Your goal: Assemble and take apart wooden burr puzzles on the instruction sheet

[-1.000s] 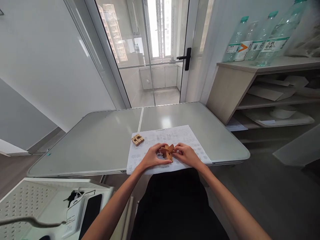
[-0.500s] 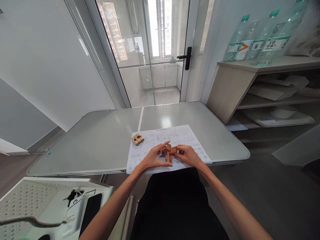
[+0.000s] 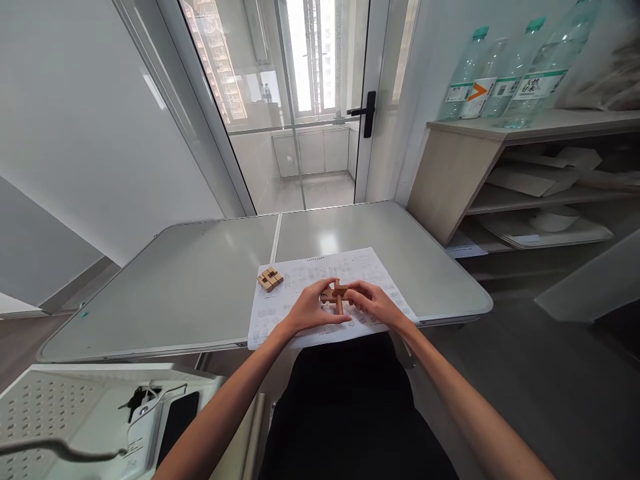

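Both of my hands meet over a printed instruction sheet (image 3: 370, 265) at the near edge of a grey folding table (image 3: 200, 287). Between them stands a small wooden puzzle cross (image 3: 339, 296) made of interlocked bars. My left hand (image 3: 311, 309) grips it from the left with curled fingers, and my right hand (image 3: 374, 303) pinches it from the right. A separate cluster of wooden puzzle pieces (image 3: 269, 278) lies on the sheet's far left corner, untouched.
A wooden shelf unit (image 3: 465, 173) stands right of the table, with water bottles (image 3: 505, 73) on top and papers inside. A glass door (image 3: 310, 100) is behind the table. At lower left, a white perforated tray (image 3: 60, 413) holds keys and a dark phone (image 3: 180, 420).
The wooden cross has been turned and set more upright between my hands. The view has shifted slightly right and down; my hands stayed on the puzzle.
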Demonstrator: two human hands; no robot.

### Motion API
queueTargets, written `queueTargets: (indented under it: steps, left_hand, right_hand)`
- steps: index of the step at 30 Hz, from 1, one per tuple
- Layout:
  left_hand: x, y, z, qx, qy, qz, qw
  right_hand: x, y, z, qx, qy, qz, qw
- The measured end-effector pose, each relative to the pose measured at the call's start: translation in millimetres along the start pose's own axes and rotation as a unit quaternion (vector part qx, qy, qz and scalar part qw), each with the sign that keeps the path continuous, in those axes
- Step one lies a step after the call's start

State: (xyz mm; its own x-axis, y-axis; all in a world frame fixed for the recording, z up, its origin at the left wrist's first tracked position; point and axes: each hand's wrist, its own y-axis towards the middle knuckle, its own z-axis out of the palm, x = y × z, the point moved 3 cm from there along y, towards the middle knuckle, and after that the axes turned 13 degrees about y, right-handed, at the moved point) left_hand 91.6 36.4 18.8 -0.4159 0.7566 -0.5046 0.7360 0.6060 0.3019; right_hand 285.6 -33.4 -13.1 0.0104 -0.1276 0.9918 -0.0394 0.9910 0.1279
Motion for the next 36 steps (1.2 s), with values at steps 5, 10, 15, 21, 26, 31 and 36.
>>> queueTargets:
  steps: [5,10,15,21,26,31,36]
  left_hand:
    - [-1,1,6.2,-0.007,0.015,0.000,1.000]
    - [3,2,8.0,-0.020,0.025,-0.006,0.999]
    - [-1,2,8.7,-0.014,0.010,0.023,1.000]
    - [-12,5,10.2,-0.048,0.009,0.045,0.998]
    - [-12,5,12.0,-0.025,0.005,0.049,0.998]
    - [-14,3,12.7,-0.011,0.011,0.046,0.999]
    - [-17,6,12.4,-0.009,0.028,0.026,0.999]
  right_hand:
    - [-4,3,-2,-0.002,0.005,-0.004,1.000]
    - [-3,2,-4,0.015,-0.013,-0.014,1.000]
    - [-2,0,-3,0.022,0.009,-0.008,1.000]
    - [-10,1,-7,0.007,0.098,0.003,0.995]
    - [-6,0,-7,0.007,0.115,0.003,0.993]
    - [3,-1,-3,-0.002,0.087,0.010,0.996]
    - [3,-1,-1,-0.001,0.090,-0.002,0.996]
